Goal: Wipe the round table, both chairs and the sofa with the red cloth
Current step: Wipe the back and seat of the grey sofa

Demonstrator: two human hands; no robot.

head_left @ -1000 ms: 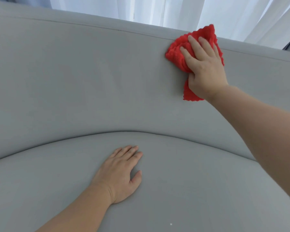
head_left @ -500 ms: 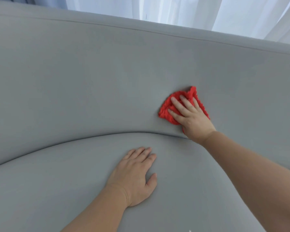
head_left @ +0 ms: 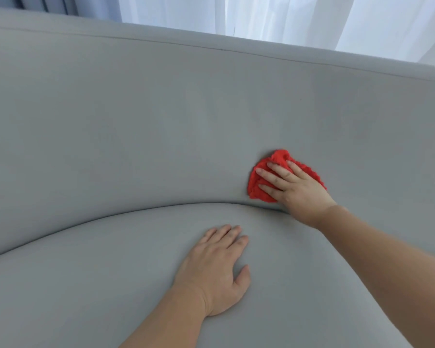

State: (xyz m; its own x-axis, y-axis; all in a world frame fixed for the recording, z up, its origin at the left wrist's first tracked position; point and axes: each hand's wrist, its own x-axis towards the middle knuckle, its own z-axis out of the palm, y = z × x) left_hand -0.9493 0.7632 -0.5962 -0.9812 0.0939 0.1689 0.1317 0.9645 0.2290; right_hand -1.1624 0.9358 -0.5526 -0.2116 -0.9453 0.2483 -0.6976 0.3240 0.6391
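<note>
Cloth: red cloth (head_left: 279,156) is bunched against the lower backrest of the grey sofa (head_left: 136,121), just above the crease (head_left: 161,206) where the seat cushion (head_left: 86,285) meets it.
Right hand: right hand (head_left: 299,189) lies flat on the cloth, fingers straight and spread, pressing rather than gripping.
Left hand: left hand (head_left: 216,270) rests flat on the seat cushion, fingers relaxed, holding nothing.
Risk, slipping: with no grip, the cloth may roll up or lag behind if pressure eases.
Risk, crease: a low stroke could push the bunched edge into the crease.
Risk, coverage: the wad touches little fabric, so strips of backrest could be missed.
</note>
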